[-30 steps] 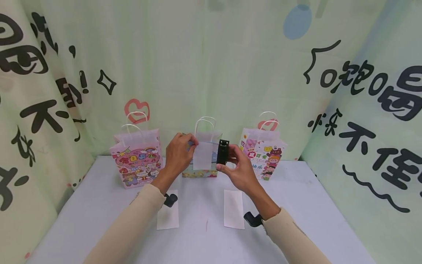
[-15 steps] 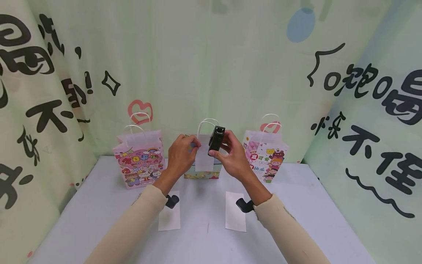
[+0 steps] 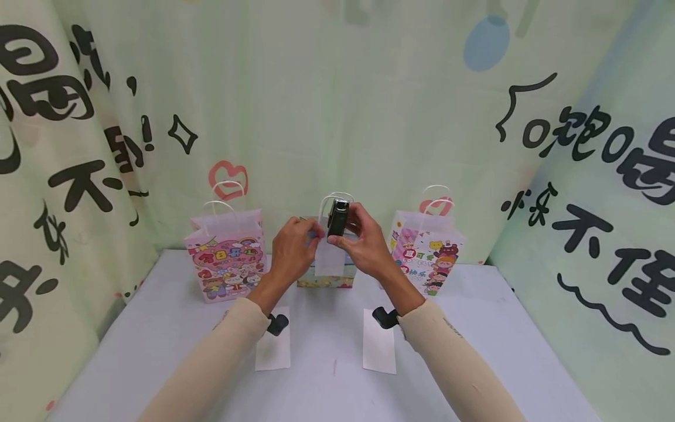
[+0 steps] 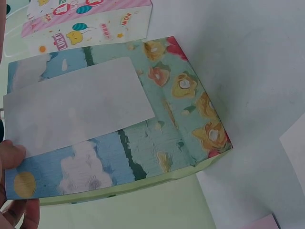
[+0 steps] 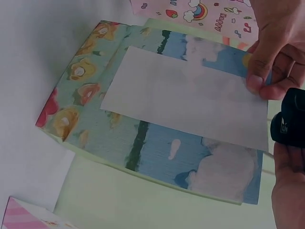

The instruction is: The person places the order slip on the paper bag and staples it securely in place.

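A paper gift bag [image 3: 324, 282] with a painted sky-and-flower print stands in the middle of the table. A white slip of paper [image 4: 78, 107] lies flat against its front, reaching its top edge. My left hand [image 3: 293, 249] pinches slip and bag edge together, its thumb [image 4: 12, 155] on the front and its fingers behind. My right hand [image 3: 366, 240] grips a small black stapler [image 3: 338, 218] at the bag's top edge. In the right wrist view, the stapler [image 5: 291, 118] is right at the slip's top edge, partly cut off by the frame.
Two more gift bags stand alongside, a pink one [image 3: 229, 258] at left and a white-and-pink one [image 3: 429, 261] at right. Two white paper slips lie on the table nearer me, one left [image 3: 274, 349] and one right [image 3: 378, 349]. A printed curtain [image 3: 337, 105] hangs behind.
My right hand has brought the stapler leftward and up, from beside the middle bag to its top edge. My left hand keeps its pinch on the slip and bag.
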### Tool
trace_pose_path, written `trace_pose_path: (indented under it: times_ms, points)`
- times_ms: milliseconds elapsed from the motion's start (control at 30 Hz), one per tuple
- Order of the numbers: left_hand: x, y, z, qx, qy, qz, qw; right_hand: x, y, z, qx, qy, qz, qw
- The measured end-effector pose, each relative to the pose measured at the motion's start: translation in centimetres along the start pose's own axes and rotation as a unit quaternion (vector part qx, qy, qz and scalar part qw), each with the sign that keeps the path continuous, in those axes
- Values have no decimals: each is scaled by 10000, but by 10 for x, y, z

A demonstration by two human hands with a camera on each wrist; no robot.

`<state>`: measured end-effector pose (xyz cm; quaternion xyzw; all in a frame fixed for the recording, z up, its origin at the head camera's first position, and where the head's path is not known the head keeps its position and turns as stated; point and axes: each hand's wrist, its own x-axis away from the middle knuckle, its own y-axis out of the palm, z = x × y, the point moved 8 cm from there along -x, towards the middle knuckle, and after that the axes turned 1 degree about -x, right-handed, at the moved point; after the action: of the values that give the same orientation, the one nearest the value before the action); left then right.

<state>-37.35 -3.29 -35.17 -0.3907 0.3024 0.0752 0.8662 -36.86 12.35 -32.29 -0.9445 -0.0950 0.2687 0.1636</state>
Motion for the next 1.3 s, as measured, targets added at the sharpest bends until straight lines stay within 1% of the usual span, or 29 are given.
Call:
trace_pose_path:
  times_ms: [133,433,567,733,867,1133,1300]
  points:
    - [1,1,1,-5,56,2,10000,-1,2,6,10,66,-80,9999]
    - [1,2,1,-36,58,13,10000,1,5,14,194,214,-262,9992]
    - [1,2,1,-56,78,13,10000,0,6,15,246,218,-329,9989]
    - [1,1,0,-9,28,-15,10000,-2,8,16,373,207,-392,9983]
    - [1,0,0,10,14,-26,10000,-4,9,17,530,221,-409,9975]
    - [2,0,-1,-36,-9,-45,10000,-6,11,15,669,229,-466,9964]
    - [2,1,-3,-50,30,-73,10000,-5,13,15,801,258,-448,9954]
